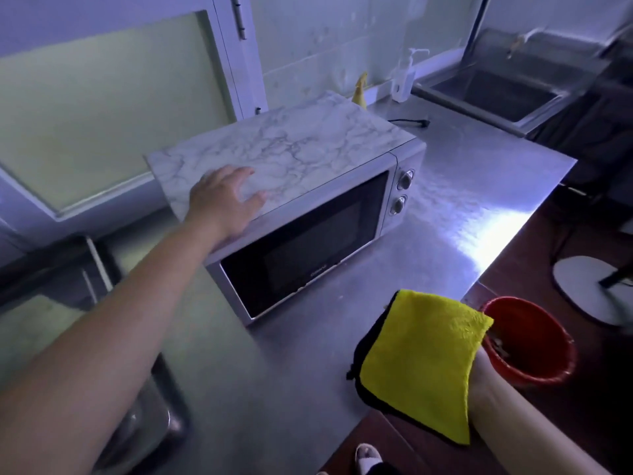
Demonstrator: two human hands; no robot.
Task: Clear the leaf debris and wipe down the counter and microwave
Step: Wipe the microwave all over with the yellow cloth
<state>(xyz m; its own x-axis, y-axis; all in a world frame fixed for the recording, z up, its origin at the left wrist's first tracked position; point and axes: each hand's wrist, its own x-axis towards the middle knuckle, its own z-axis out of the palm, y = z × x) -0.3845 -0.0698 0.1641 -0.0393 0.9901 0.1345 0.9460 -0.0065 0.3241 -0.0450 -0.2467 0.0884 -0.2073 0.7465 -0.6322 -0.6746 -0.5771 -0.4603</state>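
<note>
At the bottom edge of the frame a slippered foot [368,454] stands on dark flooring. At the lower right, the right hand [484,375] is almost wholly covered by a yellow cloth [421,358] with a black edge. The cloth drapes over the hand, so I cannot tell whether the fingers grip it or merely carry it. Just right of the cloth sits a red bucket [548,368] below the counter's edge, with some small pale bits inside that may be leaf debris, though they are too blurred to be sure. The steel counter [445,207] runs from the lower middle to the upper right of the frame. On it, at the centre, stands the microwave [308,241], door closed, with two knobs on its right side. Its marble-patterned top [291,149] bears the left hand [226,200], which reaches in from the lower left and rests flat near the front left corner with the fingers spread wide, holding nothing. Behind the microwave a black cord [411,121] lies on the counter, and a yellow object [359,92] stands by the tiled wall. Near it is a pump bottle [406,77], and a steel sink [496,94] sits at the upper right.
</note>
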